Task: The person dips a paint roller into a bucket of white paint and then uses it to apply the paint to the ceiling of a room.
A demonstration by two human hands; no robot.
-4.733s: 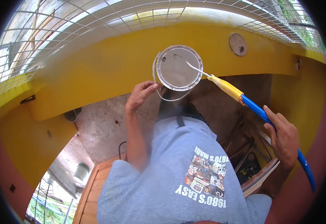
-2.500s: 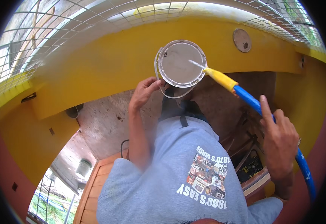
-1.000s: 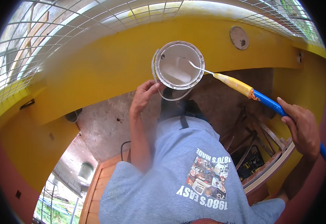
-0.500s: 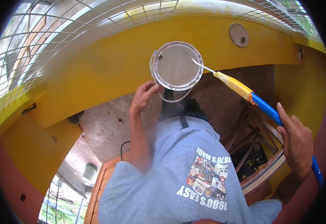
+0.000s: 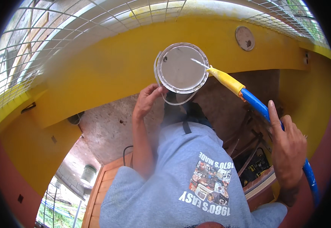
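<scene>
A round white bucket (image 5: 183, 72) stands at the top centre, with pale greyish paint (image 5: 178, 76) inside. My left hand (image 5: 149, 97) is closed at its lower left edge, thumb beside the rim and near the loose wire-like bail handle (image 5: 175, 103). In my right hand (image 5: 289, 148) lies a blue pole (image 5: 254, 102), index finger stretched along it and the others wrapped round. A yellow grip (image 5: 225, 80) joins the pole's far end, with a thin white-coated rod (image 5: 200, 63) reaching over the rim into the bucket. Whatever is at the rod's tip is hidden in the paint.
A yellow ledge (image 5: 108, 68) runs behind the bucket, with a round paint-marked lid (image 5: 245, 38) on it at right. White wire mesh (image 5: 29, 41) rises beyond. Below are a concrete floor (image 5: 104, 121), an orange wooden panel (image 5: 106, 182) and clutter with a dark tool case (image 5: 258, 163).
My right hand and the pole have moved left, and the yellow grip now reaches the bucket's rim. My left hand stays at the bucket, which has barely shifted in view.
</scene>
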